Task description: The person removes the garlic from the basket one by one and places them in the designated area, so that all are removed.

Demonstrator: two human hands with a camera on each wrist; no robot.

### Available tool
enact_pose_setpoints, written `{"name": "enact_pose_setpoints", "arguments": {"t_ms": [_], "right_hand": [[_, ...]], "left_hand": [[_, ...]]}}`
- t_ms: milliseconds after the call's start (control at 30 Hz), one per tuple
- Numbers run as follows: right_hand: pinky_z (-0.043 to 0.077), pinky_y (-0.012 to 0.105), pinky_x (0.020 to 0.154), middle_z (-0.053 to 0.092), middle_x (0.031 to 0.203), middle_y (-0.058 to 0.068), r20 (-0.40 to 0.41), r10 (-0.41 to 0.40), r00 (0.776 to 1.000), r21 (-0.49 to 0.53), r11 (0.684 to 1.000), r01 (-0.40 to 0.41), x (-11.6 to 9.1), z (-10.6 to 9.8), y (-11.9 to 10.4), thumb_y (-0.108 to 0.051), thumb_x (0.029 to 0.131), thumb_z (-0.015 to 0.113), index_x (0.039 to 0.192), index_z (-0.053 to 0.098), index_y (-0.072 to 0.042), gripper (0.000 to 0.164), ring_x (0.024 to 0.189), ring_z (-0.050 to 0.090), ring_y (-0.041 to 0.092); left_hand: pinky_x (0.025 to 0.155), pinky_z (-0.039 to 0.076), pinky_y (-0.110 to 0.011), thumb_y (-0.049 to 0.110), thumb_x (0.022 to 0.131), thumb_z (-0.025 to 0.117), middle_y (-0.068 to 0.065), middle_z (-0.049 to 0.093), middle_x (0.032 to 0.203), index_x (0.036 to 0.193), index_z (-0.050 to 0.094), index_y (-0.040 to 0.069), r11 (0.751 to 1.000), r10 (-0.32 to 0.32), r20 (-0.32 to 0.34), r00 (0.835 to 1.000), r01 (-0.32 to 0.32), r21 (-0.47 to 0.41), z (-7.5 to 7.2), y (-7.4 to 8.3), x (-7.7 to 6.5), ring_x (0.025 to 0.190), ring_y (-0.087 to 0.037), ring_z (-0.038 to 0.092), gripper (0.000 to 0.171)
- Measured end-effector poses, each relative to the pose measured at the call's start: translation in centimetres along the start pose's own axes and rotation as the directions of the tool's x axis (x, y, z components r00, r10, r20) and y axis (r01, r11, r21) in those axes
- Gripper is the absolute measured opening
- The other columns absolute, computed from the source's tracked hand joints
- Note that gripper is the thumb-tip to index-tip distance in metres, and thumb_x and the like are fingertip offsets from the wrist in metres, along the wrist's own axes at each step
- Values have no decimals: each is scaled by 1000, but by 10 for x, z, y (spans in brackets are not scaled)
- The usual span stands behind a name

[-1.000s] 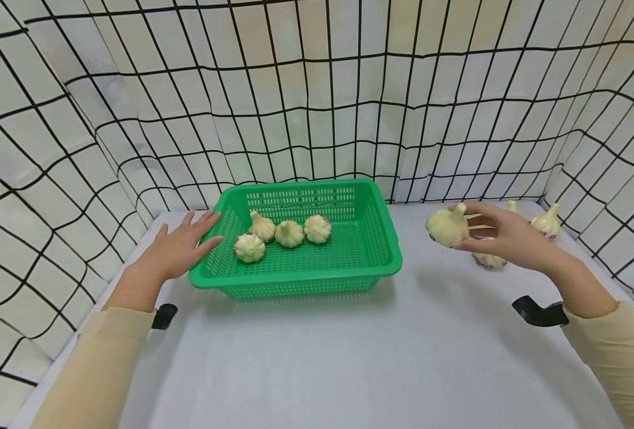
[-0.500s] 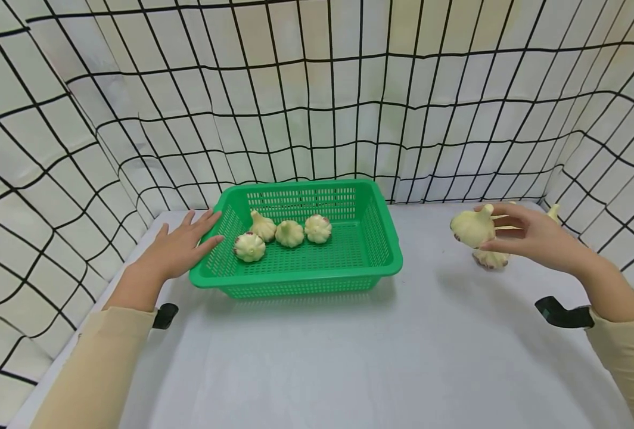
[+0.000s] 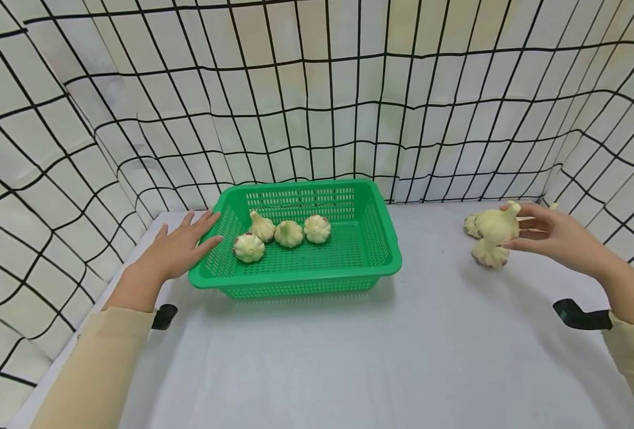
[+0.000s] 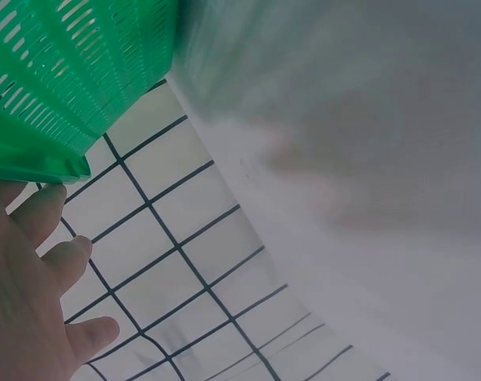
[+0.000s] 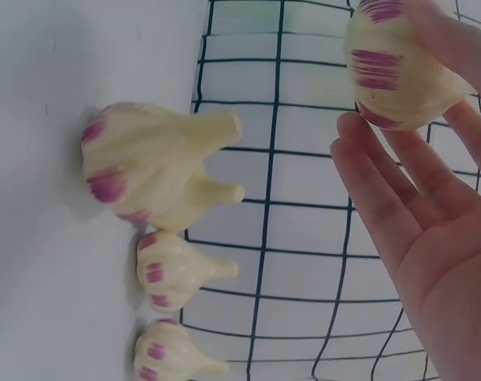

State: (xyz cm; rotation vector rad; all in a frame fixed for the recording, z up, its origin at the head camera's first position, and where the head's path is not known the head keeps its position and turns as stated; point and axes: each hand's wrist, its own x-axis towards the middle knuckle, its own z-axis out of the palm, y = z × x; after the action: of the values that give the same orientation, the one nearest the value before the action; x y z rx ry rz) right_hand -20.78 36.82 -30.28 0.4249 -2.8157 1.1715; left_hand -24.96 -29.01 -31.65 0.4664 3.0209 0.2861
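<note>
My right hand [image 3: 555,238] pinches a garlic bulb [image 3: 499,227] between thumb and fingers, above the table at the right. Its neck points up in the head view; purple streaks mark the held bulb [image 5: 399,71] in the right wrist view. Just behind and below it lie a garlic bulb [image 3: 471,226] and another garlic bulb [image 3: 490,256], both partly covered. My left hand [image 3: 180,245] rests with spread fingers on the left rim of a green plastic basket [image 3: 306,275]. Several garlic bulbs [image 3: 289,233] sit in the basket's left and middle part.
Black netting [image 3: 338,125] over white sheeting encloses the white table [image 3: 317,357] at the back and sides. In the right wrist view, several garlic bulbs [image 5: 177,270] stand in a row near the netting. The basket's back side is close to the back netting.
My right hand has moved to the right with the garlic bulb, from beside the other bulbs to over them. My left hand and the basket have stayed in place.
</note>
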Motion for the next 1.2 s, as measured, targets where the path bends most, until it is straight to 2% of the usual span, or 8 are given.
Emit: {"name": "enact_pose_setpoints", "arguments": {"t_ms": [367, 667, 1000, 1133, 1200], "right_hand": [[50, 8, 78, 50, 129, -27, -62, 41, 997, -9, 999, -41, -5, -9, 13, -14, 94, 78, 150, 48, -11, 64, 106, 52, -13], [43, 2, 74, 45, 127, -22, -118, 73, 990, -68, 994, -82, -11, -7, 33, -23, 95, 77, 150, 43, -2, 68, 101, 47, -18], [43, 2, 74, 44, 128, -21, -157, 84, 984, -29, 996, -90, -10, -4, 55, -20, 95, 77, 151, 43, -1, 68, 100, 46, -19], [40, 1, 72, 49, 142, 6, -137, 123, 983, -48, 990, -131, -8, -5, 62, -24, 96, 76, 153, 39, 1, 73, 96, 41, -22], [38, 2, 70, 43, 147, 27, -119, 141, 983, -65, 987, -150, -7, -5, 65, -25, 96, 76, 154, 35, 5, 77, 94, 38, -22]], "left_hand": [[112, -3, -78, 57, 109, 30, -22, 14, 168, 165, 16, 8, 1000, -2, -5, 1000, 2, 0, 2, 0, -1, 153, -50, 2, 76], [112, -3, -77, 57, 109, 31, -20, 13, 169, 165, 15, 8, 1000, 1, -3, 1000, -1, -5, -1, 3, -1, 153, -49, 2, 76], [111, -3, -78, 58, 109, 30, -21, 13, 169, 165, 15, 9, 1000, 4, 1, 1000, -4, -11, 0, 0, 0, 152, -50, 2, 76], [111, -3, -78, 58, 109, 29, -21, 13, 169, 165, 15, 9, 1000, 4, 2, 1000, -4, -13, 0, -1, -1, 152, -51, 2, 76], [111, -3, -78, 58, 109, 29, -21, 13, 169, 165, 14, 9, 1000, 3, 1, 1000, -3, -11, 0, -1, -1, 152, -51, 2, 76]]}}
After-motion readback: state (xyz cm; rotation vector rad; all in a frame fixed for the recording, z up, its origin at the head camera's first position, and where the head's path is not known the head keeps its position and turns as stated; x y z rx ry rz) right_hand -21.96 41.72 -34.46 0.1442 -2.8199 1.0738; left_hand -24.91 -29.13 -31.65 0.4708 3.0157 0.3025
